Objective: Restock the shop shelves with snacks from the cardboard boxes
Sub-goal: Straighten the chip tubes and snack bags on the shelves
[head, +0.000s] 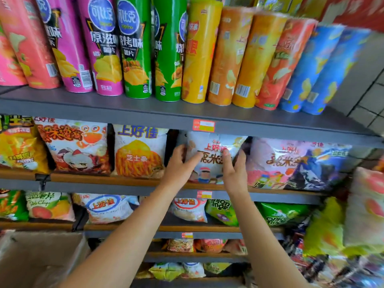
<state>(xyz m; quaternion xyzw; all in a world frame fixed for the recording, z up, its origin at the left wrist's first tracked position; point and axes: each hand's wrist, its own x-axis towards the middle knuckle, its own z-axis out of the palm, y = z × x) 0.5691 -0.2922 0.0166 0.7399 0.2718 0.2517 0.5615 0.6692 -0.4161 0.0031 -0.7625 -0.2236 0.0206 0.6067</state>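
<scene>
A white snack bag [209,154] with red and dark lettering stands on the second shelf [133,181], between a white cheese-stick bag [139,152] and a purple bag [295,163]. My left hand [179,165] holds its left edge, thumb across the front and fingers behind. My right hand [234,169] holds its right edge the same way, thumb on the front. A cardboard box [39,256] sits open at the lower left.
Tall chip cans [133,48] fill the top shelf. More snack bags line the lower shelves [187,229]. Loose bags [361,208] pile up at the right, close to my right forearm. Tiled floor [372,100] shows at the far right.
</scene>
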